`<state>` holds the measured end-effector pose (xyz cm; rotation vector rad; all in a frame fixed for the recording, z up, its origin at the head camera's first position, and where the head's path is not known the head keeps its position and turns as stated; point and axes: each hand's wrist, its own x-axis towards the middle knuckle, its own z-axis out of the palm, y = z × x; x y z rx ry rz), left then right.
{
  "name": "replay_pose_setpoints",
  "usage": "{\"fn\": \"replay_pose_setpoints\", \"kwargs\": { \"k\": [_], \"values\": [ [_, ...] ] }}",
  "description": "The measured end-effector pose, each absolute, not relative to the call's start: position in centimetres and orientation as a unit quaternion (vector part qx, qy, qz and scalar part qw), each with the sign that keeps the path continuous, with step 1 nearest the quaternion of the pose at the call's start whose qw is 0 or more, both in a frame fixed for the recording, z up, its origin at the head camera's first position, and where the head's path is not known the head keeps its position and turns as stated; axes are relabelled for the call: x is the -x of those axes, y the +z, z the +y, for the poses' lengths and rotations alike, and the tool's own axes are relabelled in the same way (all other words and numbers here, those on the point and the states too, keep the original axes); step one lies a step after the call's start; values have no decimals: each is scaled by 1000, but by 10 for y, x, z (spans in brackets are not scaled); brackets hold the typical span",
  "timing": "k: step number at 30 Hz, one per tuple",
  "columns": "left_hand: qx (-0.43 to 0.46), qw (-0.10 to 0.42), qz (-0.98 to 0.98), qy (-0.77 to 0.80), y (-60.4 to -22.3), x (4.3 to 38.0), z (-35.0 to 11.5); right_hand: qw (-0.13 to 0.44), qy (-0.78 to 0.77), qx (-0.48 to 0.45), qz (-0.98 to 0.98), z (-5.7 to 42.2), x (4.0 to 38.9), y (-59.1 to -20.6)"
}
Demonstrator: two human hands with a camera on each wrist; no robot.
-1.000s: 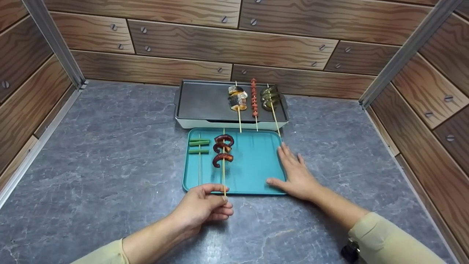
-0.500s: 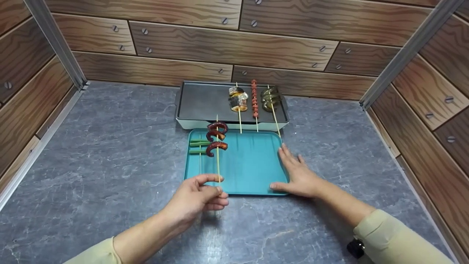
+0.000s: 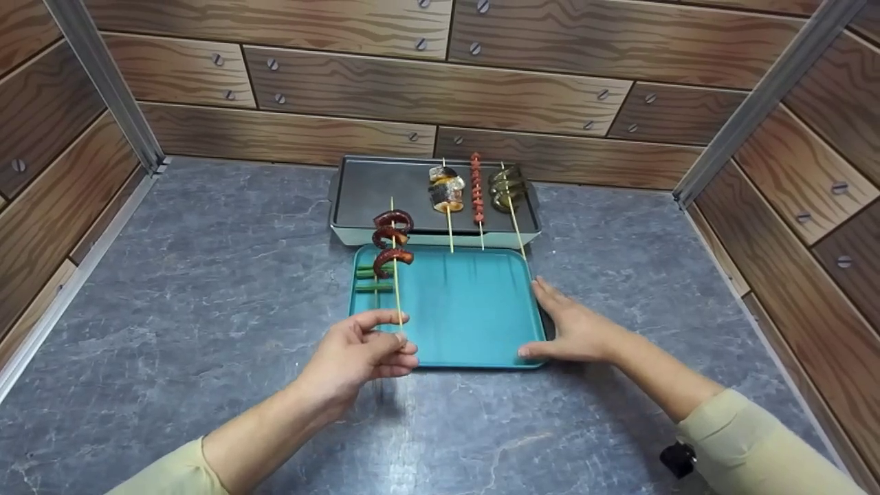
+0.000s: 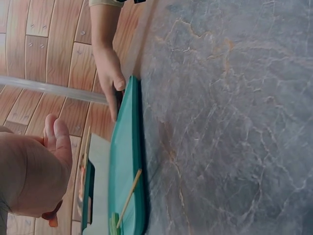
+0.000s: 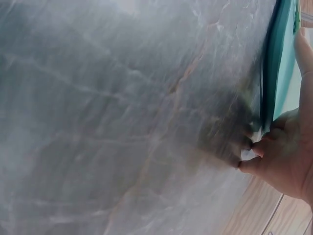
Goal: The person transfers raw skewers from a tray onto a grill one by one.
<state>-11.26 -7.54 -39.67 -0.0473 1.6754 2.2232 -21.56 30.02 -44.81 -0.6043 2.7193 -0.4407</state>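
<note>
My left hand (image 3: 361, 354) pinches the lower end of an octopus skewer (image 3: 392, 257) between thumb and fingers. The skewer is raised over the left of the teal tray (image 3: 467, 309), its tip overlapping the griddle's front edge in the head view. Its dark red curled pieces partly cover a green vegetable skewer (image 3: 375, 289) lying on the tray. At the tray's right rim is my right hand (image 3: 581, 330), fingers extended and thumb near the front corner. In the left wrist view, the back of the left hand (image 4: 39, 171) hides most of the octopus.
Behind the tray stands a dark griddle (image 3: 378, 182) with a pale base. On its right half lie a fish skewer (image 3: 447, 194), a red beaded skewer (image 3: 477, 189) and a dark green skewer (image 3: 505, 187), sticks pointing forward. Wood-patterned walls (image 3: 309, 75) enclose the grey marbled table (image 3: 227, 275).
My left hand has lifted the octopus skewer and carried it left and forward, from the tray toward the griddle. My right hand has shifted slightly right at the tray's edge.
</note>
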Motion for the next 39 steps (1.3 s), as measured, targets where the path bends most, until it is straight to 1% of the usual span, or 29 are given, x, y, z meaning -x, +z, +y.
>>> {"fn": "replay_pose_setpoints", "kwargs": {
  "k": [4, 10, 14, 20, 26, 31, 39],
  "values": [
    [18, 171, 598, 783, -395, 115, -77, 140, -138, 223, 955, 302, 216, -454],
    [18, 168, 600, 782, -392, 117, -80, 85, -104, 248, 959, 303, 214, -463],
    [13, 167, 600, 783, -390, 121, -81, 69, -98, 253, 960, 305, 214, -467],
    [5, 164, 601, 782, -389, 130, -83, 61, -97, 255, 960, 307, 212, -468],
    [14, 165, 602, 781, -387, 145, -84, 59, -95, 255, 961, 308, 211, -468],
    [27, 162, 610, 776, -383, 164, -85, 56, -97, 257, 960, 308, 211, -468],
    [36, 158, 624, 765, -379, 205, -83, 59, -99, 256, 960, 309, 211, -468]
  ]
}}
